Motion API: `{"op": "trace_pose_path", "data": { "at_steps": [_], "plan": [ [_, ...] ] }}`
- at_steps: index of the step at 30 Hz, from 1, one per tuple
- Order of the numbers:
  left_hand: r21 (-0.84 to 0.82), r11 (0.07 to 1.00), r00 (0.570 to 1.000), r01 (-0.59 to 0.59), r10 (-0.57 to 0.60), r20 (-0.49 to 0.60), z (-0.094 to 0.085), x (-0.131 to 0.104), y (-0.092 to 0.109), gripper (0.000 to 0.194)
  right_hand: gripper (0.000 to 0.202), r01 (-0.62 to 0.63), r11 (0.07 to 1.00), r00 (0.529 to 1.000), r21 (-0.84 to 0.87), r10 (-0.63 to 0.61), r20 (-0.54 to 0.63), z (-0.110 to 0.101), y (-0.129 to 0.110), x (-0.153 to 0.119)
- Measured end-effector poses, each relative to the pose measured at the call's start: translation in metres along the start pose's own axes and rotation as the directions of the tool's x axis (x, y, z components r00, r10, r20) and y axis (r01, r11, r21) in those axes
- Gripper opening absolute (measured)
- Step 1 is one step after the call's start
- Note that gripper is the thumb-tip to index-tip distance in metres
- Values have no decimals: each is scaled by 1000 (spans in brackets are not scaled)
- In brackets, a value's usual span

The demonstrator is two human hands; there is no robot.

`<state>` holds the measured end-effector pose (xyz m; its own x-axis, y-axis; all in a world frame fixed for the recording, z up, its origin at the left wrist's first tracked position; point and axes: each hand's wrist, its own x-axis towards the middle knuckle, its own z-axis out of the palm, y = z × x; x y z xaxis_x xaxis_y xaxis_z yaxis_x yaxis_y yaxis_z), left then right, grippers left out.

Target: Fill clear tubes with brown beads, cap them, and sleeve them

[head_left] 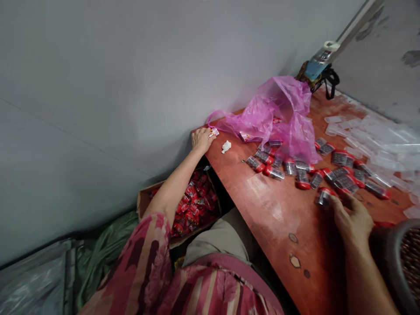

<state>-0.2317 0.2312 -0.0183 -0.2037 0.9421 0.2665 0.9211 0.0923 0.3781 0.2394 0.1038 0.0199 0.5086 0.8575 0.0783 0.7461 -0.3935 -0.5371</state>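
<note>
My left hand (201, 140) reaches to the far left corner of the table, fingers bent around a small printed label (214, 131). Its fingertips are partly hidden. Closer to me on the right, my right hand (353, 216) grips a small clear jar with a red lid (324, 197), dark contents showing through its side. Several more red-lidded jars (302, 178) lie scattered on the table beyond that hand. A crumpled white scrap (226, 146) rests beside my left hand.
A pink plastic bag (278, 113) covers part of the reddish table (252, 197). Clear empty containers (383, 140) pile up at right, near a tub (393, 249) of dark brown pieces. A bottle (320, 61) stands behind. Below the edge, a carton (144, 203) holds red-lidded jars.
</note>
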Motion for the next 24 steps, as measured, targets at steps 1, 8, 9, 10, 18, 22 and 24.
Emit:
{"op": "trace_pose_path", "data": {
  "at_steps": [1, 8, 9, 10, 18, 22, 24],
  "plan": [
    [-28, 999, 1000, -16, 15, -19, 1, -1, 0, 42, 52, 60, 998, 997, -14, -61, -39, -1, -4, -5],
    [-397, 847, 935, -353, 302, -188, -11, -79, 53, 45, 36, 173, 851, 956, 496, -265, 122, 13, -73, -62],
    [-452, 806, 924, -381, 343, -168, -15, -94, 66, 46, 36, 106, 801, 916, 590, -310, 256, 18, -86, -67],
    [-506, 764, 914, -400, 376, -155, -18, -108, 80, 47, 36, 39, 750, 862, 661, -359, 357, 24, -98, -71],
    [-759, 582, 922, -291, 383, -60, -43, -152, 137, 56, 28, -123, 572, 713, 811, -517, 474, 37, -125, -73],
    [-836, 534, 916, -122, 385, 113, -41, -159, 146, 60, 30, -134, 543, 685, 829, -554, 473, 32, -112, -75],
    [-901, 432, 919, 50, 332, 210, -33, -166, 152, 56, 29, -132, 524, 721, 841, -531, 444, 32, -106, -79]
  ]
}}
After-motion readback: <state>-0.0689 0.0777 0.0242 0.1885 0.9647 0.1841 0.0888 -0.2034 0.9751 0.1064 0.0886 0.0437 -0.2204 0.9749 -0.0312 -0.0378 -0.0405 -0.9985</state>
